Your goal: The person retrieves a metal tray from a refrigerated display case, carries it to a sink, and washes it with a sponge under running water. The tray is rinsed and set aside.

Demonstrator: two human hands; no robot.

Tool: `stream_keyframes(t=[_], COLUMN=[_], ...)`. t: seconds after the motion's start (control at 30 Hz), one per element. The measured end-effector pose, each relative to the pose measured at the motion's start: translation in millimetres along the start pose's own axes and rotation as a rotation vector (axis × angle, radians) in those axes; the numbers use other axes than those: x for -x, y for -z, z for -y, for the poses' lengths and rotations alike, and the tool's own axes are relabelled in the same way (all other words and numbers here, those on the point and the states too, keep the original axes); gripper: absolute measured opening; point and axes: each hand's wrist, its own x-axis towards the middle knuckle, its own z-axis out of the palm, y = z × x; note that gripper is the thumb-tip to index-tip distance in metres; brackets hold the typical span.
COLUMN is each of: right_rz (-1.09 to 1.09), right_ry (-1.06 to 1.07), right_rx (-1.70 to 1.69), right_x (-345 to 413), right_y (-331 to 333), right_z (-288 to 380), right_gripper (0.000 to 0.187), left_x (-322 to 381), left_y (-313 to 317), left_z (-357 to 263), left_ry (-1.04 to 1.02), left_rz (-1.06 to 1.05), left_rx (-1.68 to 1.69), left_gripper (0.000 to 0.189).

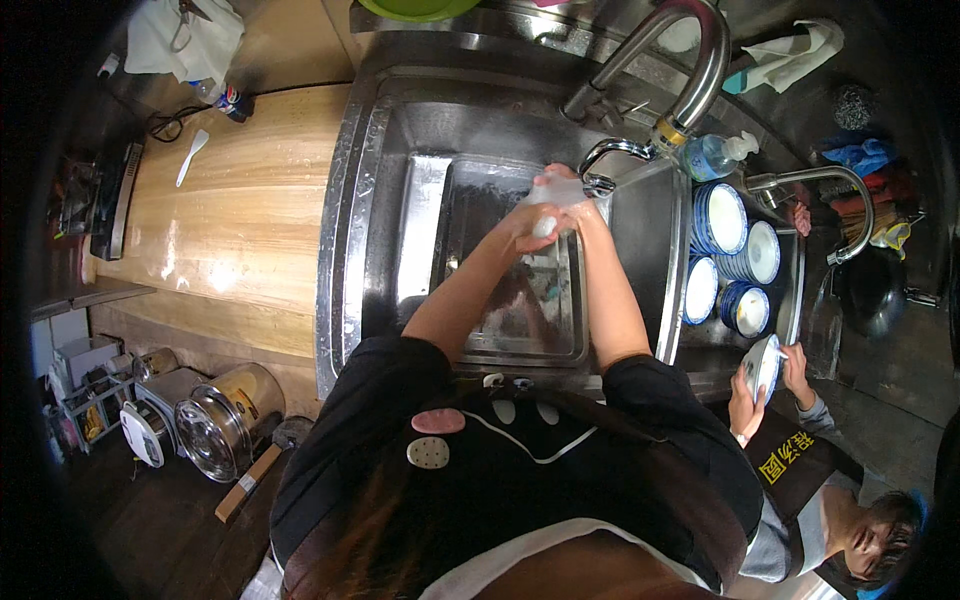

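Note:
Both my hands are together over the stainless steel sink (397,120), under the chrome faucet spout (598,186). A whitish stream of water (553,193) runs over them. My left hand (531,225) is curled, with a small white patch at its palm; whether that is an object, foam or water I cannot tell. My right hand (561,177) lies beyond it, touching it and partly hidden by the water. Below the hands, a rectangular metal tray (581,315) with water in it sits in the basin.
At right, stacked blue-rimmed bowls (726,217) stand in a second basin beside a pump bottle (709,157). A co-worker's hands (750,397) hold a bowl (763,367) there. A wooden counter (247,210) at left bears a white plastic spatula (192,157) and a Pepsi bottle (229,101).

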Motion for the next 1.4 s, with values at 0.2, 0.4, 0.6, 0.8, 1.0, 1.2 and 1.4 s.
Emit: stream_keyframes(t=[0.2,0.4,0.6,0.8,1.0,1.2,1.4], right_rz=[-0.344,-0.275,0.027,0.091,-0.274,-0.299,-0.296], right_ry=[0.657,0.299,0.685,0.703,0.457,0.464,-0.062], right_rx=[1.049,0.569,1.645,1.772,1.833,1.387,0.756], right_x=[-25,15,74,41,5,1,19], right_y=[-8,-47,-57,-47,-30,-4,-63], right_z=[-35,2,51,63,38,-13,37], right_gripper=[0.028,0.05,0.066,0.046,0.029,0.018,0.009], left_x=[-14,3,43,19,-5,6,13], left_y=[13,16,-20,-38,-38,-42,-47], left_z=[3,-13,-87,-111,-117,-108,-132], left_ry=[-0.485,-0.611,0.393,0.548,-0.176,-0.26,-0.614], left_rz=[-0.44,-0.579,0.012,0.231,0.129,0.147,0.321], left_rx=[-1.351,-1.231,-0.687,-1.129,-1.857,-2.339,-2.551], left_gripper=[0.032,0.027,0.016,0.026,0.039,0.03,0.015])
